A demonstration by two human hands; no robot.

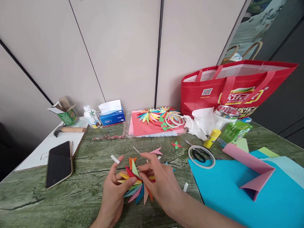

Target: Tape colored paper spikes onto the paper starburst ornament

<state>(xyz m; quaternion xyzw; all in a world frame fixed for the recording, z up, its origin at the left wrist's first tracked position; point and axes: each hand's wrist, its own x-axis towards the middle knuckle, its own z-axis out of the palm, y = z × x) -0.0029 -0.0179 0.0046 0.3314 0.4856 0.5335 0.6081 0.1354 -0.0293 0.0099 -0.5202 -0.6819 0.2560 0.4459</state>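
Between my hands is a many-pointed origami star (137, 193) of folded paper in red, yellow, green, blue, pink and orange. My left hand (114, 186) grips its left side, thumb on top of the points. A small white strip (115, 159) sticks to a left fingertip. My right hand (160, 178) pinches the star's upper right, near a pale green point, and covers part of it. Another thin strip (136, 150) shows at a right fingertip. Just beyond the hands lies a loose pink folded paper piece (156, 151).
A tape roll (202, 165) and scissors (198, 154) lie right of my hands, beside blue paper (226, 181) with a folded pink sheet (253, 163). A glue stick (212, 138) and red bag (203, 99) stand behind. Finished stars (148, 115) lie at the back; a phone (59, 163) at left.
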